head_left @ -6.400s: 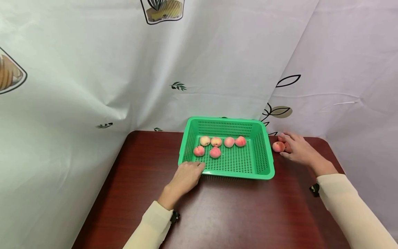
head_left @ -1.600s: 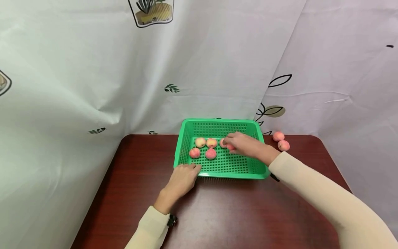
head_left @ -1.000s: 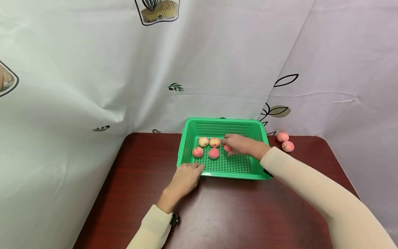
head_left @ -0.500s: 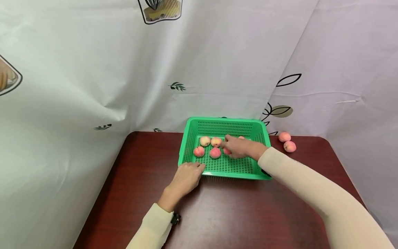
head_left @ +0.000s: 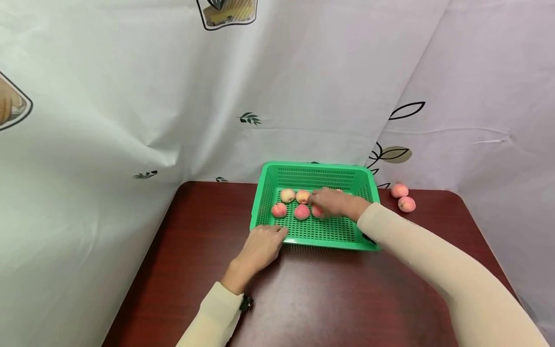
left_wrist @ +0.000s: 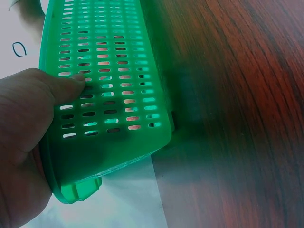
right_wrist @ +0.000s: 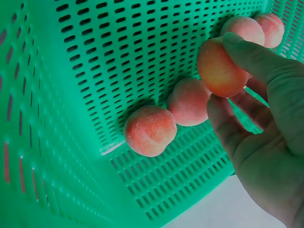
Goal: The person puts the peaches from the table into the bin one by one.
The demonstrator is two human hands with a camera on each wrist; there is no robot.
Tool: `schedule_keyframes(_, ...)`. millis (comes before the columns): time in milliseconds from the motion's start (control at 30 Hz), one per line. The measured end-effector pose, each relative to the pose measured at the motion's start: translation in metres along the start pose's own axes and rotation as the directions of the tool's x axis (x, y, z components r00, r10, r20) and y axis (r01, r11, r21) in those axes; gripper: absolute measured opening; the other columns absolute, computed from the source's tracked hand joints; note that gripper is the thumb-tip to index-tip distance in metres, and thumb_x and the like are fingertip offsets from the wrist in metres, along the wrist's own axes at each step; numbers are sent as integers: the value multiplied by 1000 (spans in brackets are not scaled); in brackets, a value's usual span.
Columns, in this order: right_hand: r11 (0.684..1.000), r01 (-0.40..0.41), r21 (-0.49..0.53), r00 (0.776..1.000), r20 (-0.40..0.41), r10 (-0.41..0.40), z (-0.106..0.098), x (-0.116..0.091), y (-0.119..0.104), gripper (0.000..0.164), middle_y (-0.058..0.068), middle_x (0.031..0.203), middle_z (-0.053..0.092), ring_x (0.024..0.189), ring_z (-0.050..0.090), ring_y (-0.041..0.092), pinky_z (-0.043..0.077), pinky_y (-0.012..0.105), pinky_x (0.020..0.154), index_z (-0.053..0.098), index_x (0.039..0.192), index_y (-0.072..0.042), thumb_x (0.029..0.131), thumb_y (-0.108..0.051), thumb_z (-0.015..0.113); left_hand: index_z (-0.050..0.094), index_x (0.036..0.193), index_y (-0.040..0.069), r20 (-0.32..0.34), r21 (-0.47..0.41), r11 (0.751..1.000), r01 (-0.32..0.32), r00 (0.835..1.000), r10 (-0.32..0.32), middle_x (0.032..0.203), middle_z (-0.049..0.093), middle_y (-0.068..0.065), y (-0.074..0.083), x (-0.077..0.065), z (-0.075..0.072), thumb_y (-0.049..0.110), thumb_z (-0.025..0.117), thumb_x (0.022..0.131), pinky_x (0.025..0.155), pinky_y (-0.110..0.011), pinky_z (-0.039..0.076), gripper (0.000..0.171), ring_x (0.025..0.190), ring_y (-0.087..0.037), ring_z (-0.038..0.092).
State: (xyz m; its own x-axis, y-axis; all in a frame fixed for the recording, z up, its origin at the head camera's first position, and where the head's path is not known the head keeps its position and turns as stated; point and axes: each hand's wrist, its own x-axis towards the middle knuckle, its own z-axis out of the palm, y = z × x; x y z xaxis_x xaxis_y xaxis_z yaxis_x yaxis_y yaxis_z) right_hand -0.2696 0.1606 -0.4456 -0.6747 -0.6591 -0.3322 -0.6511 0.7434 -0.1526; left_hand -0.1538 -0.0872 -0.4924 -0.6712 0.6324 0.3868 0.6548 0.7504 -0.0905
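Observation:
A green plastic basket [head_left: 323,244] with slotted walls stands at the table's far side. My left hand [head_left: 260,246] grips its near rim at the left corner, its thumb [left_wrist: 71,88] against the outer wall in the left wrist view. Inside the basket, my right hand [head_left: 333,202] holds a peach [right_wrist: 221,69] between thumb and fingers, low over the slotted floor. Left of that hand lie several pink-yellow peaches in two rows, among them a red one [head_left: 301,212]. Two more peaches, one of them the nearest to the side wall [right_wrist: 149,130], are mostly hidden behind the hand in the head view.
Two peaches [head_left: 406,204] lie together on the dark red wooden table [head_left: 303,299], right of the basket. A pale printed sheet [head_left: 195,96] hangs behind the table and along its sides.
Since the oldest frame, my right hand has moved from the peaches on the table into the basket, bringing one along. It has lately shifted slightly left and nearer. My left hand keeps its grip.

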Motion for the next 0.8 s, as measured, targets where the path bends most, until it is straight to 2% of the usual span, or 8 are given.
schedule_keyframes(100,1000,-5,-6,1000,13,5,-1,2,0,37,6,113,63,105,64,26,55,41,87,66,124,-10,90,-16,79,51,72,17,1,-3,1000,4,1000,-4,60,47,4,0,0,1,0,66,87,51,-24,22,27,49,-14,46)
schedule_keyframes(300,1000,-16,7,1000,5,16,1,1,1,39,8,118,59,103,60,27,54,41,81,66,124,-14,89,-16,80,50,72,16,-8,-11,1000,10,1000,-10,60,46,4,1,0,0,0,65,87,52,-24,21,27,49,-14,44)
schedule_keyframes(533,996,6,-85,1000,-19,-7,3,3,-2,32,6,110,60,101,61,27,54,40,79,69,115,-17,86,-14,82,47,70,16,-17,-18,1000,4,1000,-5,59,41,4,0,0,1,-2,64,87,54,-23,16,30,48,-11,36)
schedule_keyframes(667,991,10,-131,1000,-15,-12,6,6,-3,31,4,108,61,99,62,25,54,38,75,68,112,-19,85,-15,83,47,70,16,-34,-12,1000,0,999,-1,59,42,5,0,0,2,-1,65,86,54,-22,14,30,47,-11,37)
schedule_keyframes(800,985,18,-172,1000,-8,-20,10,9,-1,33,6,112,62,102,63,26,53,37,78,66,113,-19,85,-17,83,48,71,16,-23,-16,1000,7,1000,-7,59,44,4,-1,0,2,-1,65,86,53,-23,18,29,48,-12,40)
